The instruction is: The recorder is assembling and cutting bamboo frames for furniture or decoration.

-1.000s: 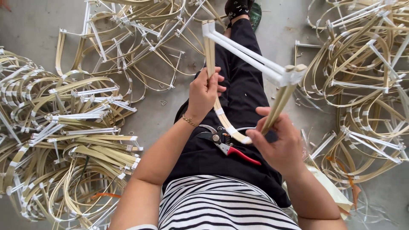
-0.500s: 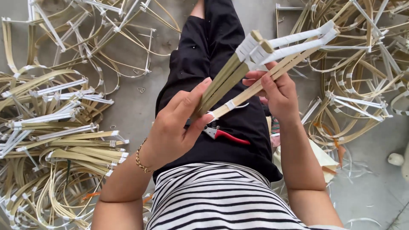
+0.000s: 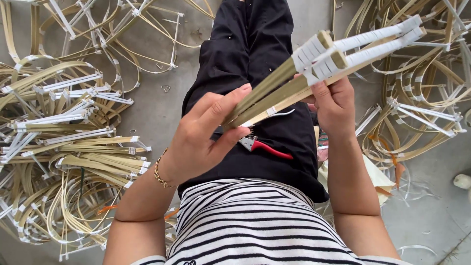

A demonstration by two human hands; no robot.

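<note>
Over my lap I hold a frame of pale bamboo strips (image 3: 289,86), bound at its joints with white tape. My left hand (image 3: 208,135) grips the lower ends of the strips between thumb and fingers. Higher up, my right hand (image 3: 333,105) is closed around the strips just below the taped corner (image 3: 319,56). Two white-wrapped bars (image 3: 382,41) run from that corner to the upper right. Red-handled pliers (image 3: 265,147) lie on my black trousers beneath the frame.
Piles of similar bent bamboo frames with white tape cover the concrete floor on the left (image 3: 68,142) and on the right (image 3: 422,108). More frames lie at the top left (image 3: 127,29). A white lump (image 3: 462,181) sits at the right edge.
The bamboo frame has been turned over the lap and brought closer to the camera, and both hands have shifted their grip along the strips. The pliers stay on the lap.
</note>
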